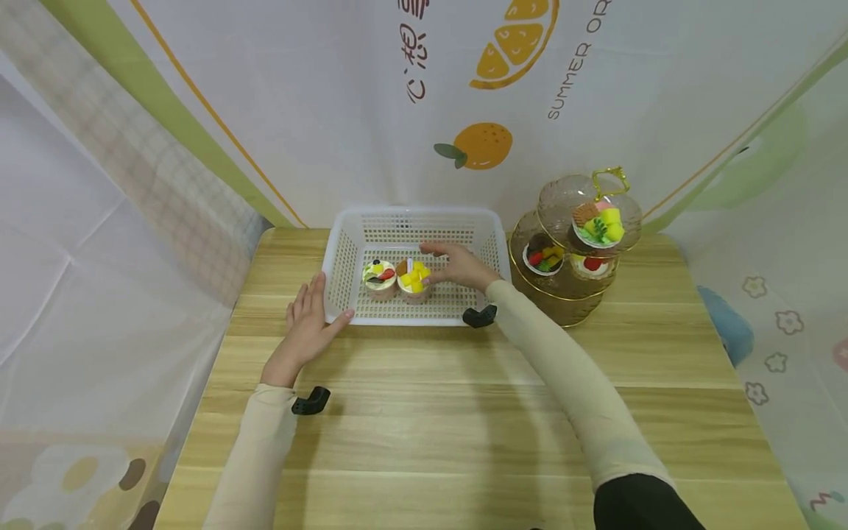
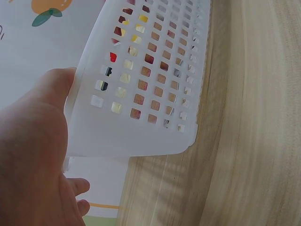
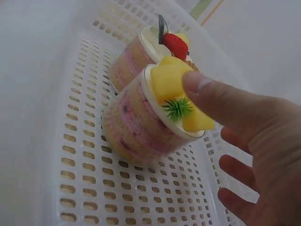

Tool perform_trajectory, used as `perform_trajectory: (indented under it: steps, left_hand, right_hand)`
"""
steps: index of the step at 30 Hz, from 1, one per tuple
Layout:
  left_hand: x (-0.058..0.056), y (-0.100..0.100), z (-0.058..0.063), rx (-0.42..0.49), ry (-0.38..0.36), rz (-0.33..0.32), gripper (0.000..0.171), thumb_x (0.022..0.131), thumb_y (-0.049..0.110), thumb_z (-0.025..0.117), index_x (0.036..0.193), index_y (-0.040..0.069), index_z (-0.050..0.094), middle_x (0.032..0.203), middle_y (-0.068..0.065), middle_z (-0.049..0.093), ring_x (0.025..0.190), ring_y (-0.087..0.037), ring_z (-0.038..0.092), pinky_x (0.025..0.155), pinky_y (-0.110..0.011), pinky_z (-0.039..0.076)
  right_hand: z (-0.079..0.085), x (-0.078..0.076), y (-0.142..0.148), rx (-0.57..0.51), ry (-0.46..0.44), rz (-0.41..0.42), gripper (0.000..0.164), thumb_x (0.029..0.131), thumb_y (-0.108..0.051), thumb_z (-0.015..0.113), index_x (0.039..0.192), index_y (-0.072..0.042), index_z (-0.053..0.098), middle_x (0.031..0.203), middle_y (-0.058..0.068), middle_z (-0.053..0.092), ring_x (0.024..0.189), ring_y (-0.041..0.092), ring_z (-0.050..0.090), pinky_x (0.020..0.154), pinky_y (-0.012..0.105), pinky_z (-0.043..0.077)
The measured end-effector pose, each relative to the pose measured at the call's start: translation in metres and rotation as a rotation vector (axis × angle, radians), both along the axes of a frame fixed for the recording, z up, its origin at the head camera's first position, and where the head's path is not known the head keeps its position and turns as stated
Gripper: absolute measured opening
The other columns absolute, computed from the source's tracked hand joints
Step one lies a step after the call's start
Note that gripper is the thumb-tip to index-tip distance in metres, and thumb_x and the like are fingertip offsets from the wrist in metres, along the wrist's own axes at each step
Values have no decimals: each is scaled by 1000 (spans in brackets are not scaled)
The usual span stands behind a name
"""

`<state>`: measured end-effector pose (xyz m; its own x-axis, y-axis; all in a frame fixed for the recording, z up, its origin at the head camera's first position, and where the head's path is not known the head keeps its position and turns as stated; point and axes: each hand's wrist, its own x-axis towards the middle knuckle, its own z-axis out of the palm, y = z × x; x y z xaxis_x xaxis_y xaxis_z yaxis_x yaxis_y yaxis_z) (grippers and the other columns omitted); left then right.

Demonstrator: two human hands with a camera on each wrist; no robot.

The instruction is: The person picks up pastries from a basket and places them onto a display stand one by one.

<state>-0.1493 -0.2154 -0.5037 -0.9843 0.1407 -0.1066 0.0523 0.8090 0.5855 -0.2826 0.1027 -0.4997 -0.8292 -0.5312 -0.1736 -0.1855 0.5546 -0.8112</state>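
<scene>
A white perforated plastic basket [image 1: 437,322] holds two toy dessert cups side by side. The right-hand cup [image 1: 414,281] has yellow cubes and a green sprig on cream; the left-hand cup [image 1: 380,280] carries a strawberry piece and dark bits. My right hand [image 1: 464,269] reaches into the basket, thumb at the yellow topping and fingers spread apart behind the cup. In the right wrist view the thumb [image 3: 221,96] overlaps the yellow cubes; whether it touches them I cannot tell. At the basket's front left corner, my left hand [image 1: 305,329] rests with fingers extended, its thumb on the rim.
A tiered stand [image 1: 573,294] with gold trim stands right of the basket, near my right forearm. On it sit several toy desserts, one with yellow cubes [image 1: 609,224] on the upper tier. Behind the wooden table [image 1: 411,434] hangs a printed cloth [image 1: 318,110].
</scene>
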Motion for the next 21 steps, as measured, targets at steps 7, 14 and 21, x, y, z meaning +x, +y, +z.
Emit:
perform_trajectory:
  steps: [7,14,21]
  left_hand:
    - [0,-1,0,-6,-3,-1,97,98,57,48,159,13,-13,167,-20,-5,153,-43,-12,115,-71,-5]
    - [-1,0,-1,-4,-11,-1,97,98,58,48,159,14,-14,167,-18,-6,153,-43,-13,116,-71,-6]
    - [0,0,0,-9,-11,3,97,98,57,48,159,14,-15,167,-19,-5,153,-42,-13,116,-71,-6]
  right_hand:
    - [-1,-3,-3,59,-51,58,75,83,-30,80,149,-23,46,153,-1,48,138,26,44,115,53,36]
    - [-5,-7,-2,95,-83,86,75,80,-29,83,147,-28,49,154,-3,46,139,27,44,116,57,33]
    - [-10,-11,-4,117,-99,121,78,79,-27,84,148,-29,47,153,3,48,140,27,45,118,55,32]
